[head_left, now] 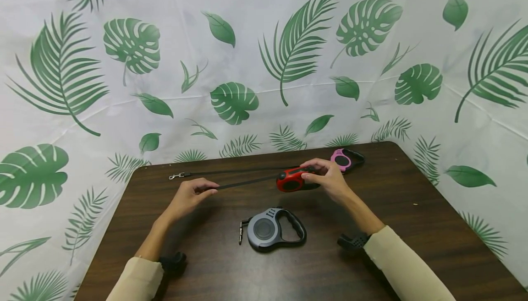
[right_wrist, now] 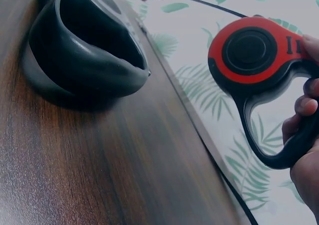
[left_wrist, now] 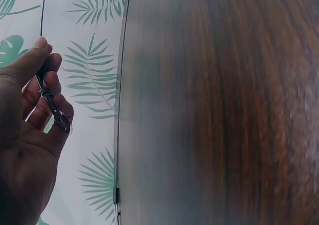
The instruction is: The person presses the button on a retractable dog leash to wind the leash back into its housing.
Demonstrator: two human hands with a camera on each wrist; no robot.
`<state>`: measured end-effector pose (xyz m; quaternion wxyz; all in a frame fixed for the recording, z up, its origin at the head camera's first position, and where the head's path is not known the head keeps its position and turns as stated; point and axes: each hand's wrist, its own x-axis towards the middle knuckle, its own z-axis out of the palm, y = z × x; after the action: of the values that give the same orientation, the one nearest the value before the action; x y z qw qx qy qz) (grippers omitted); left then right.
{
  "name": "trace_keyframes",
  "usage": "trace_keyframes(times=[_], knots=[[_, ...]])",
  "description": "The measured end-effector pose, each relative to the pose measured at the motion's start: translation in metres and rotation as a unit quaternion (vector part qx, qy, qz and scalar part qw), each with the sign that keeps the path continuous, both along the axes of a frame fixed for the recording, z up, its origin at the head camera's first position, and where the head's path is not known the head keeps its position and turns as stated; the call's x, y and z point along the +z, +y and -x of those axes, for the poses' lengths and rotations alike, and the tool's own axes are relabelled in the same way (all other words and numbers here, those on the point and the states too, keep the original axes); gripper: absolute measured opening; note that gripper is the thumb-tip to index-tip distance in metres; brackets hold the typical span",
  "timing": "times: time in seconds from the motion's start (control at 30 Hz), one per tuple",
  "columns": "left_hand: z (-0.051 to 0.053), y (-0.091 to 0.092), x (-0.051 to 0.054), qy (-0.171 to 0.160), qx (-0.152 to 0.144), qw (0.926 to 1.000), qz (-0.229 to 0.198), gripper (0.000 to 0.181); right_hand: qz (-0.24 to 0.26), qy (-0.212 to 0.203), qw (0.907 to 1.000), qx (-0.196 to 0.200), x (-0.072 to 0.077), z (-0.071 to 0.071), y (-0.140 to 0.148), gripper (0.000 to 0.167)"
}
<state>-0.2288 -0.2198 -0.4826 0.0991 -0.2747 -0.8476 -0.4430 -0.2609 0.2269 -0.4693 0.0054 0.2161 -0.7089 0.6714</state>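
Note:
My right hand [head_left: 330, 181] grips the black loop handle of a red and black retractable dog leash [head_left: 290, 180], raised above the table. In the right wrist view the fingers curl round that handle, and the red leash body [right_wrist: 249, 50] faces the camera. A thin black strap [head_left: 247, 183] runs taut from it toward the left. At the strap's far end my left hand [head_left: 189, 196] pinches it between thumb and fingers. Below the pinch, the leash's dark clip [left_wrist: 61, 119] lies against the fingers in the left wrist view.
A grey and black retractable leash [head_left: 263, 229] lies on the brown table [head_left: 222, 273] between the forearms. Behind the right hand lies a pink leash [head_left: 341, 161]; its strap stretches left along the back to a metal clip [head_left: 176, 176]. A leaf-print curtain [head_left: 255, 62] hangs behind.

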Motion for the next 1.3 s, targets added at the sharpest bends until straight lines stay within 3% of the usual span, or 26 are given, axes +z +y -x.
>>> trace_keyframes(times=[0.73,1.3], knots=[[0.002,0.015,-0.004,-0.021,0.003,0.9997,-0.01,0.016,0.033,-0.006,0.9993,0.015,-0.005,0.001,-0.009,0.025],[0.002,0.026,-0.002,0.002,-0.005,0.9998,-0.017,0.018,0.042,-0.01,0.9989,0.021,-0.007,-0.002,-0.016,0.025]])
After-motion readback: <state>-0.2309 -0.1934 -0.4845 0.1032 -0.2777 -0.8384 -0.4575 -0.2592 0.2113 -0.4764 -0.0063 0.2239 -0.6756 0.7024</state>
